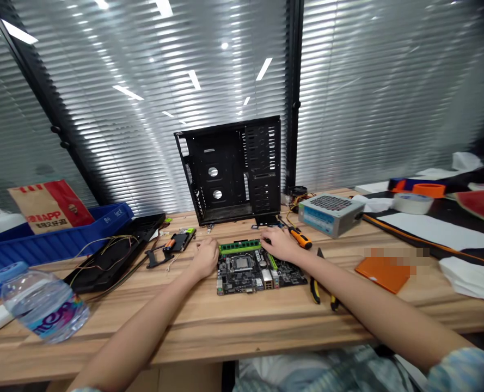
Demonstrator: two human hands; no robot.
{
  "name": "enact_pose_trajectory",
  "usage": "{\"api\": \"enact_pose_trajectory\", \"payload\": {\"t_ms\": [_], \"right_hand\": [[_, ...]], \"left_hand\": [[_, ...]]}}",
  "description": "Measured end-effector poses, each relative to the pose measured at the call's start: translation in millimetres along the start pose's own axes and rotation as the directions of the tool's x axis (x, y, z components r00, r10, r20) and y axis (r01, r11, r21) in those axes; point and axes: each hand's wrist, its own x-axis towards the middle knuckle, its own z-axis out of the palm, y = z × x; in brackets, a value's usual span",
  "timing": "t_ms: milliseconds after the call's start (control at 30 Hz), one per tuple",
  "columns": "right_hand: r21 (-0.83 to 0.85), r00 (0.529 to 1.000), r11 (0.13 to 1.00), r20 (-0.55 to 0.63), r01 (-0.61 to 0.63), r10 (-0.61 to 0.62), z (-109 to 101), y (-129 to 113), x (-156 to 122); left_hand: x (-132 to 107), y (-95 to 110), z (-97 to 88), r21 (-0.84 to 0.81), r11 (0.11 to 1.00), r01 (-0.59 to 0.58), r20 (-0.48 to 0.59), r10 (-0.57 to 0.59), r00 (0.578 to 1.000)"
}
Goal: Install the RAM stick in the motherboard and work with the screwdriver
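A dark motherboard [242, 275] lies flat on the wooden table in front of me. Along its far edge a green memory module [242, 246] sits at the slots; whether it is fully seated I cannot tell. My left hand [206, 257] is closed at the module's left end, its fingertips partly hidden. At the opposite end, my right hand [280, 243] has its fingers bent down onto the module, the forearm crossing over the board's right side. The processor [242, 263] shows bare in its socket.
An open black computer case [225, 169] stands behind the board. To the right are an orange screwdriver [301, 238], pliers [315, 291] under my forearm, a power supply [330, 214] and an orange pouch [384, 270]. A water bottle [43, 305] and blue bin [106, 218] stand left.
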Motion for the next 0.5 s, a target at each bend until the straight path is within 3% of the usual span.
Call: {"api": "enact_pose_trajectory", "payload": {"t_ms": [500], "right_hand": [[0.018,1.0,1.0,-0.008,0.001,-0.001,4.6,2.3,1.4]], "left_hand": [[-4.7,3.0,-6.3,0.017,1.0,-0.021,-0.041,0.022,0.999]]}}
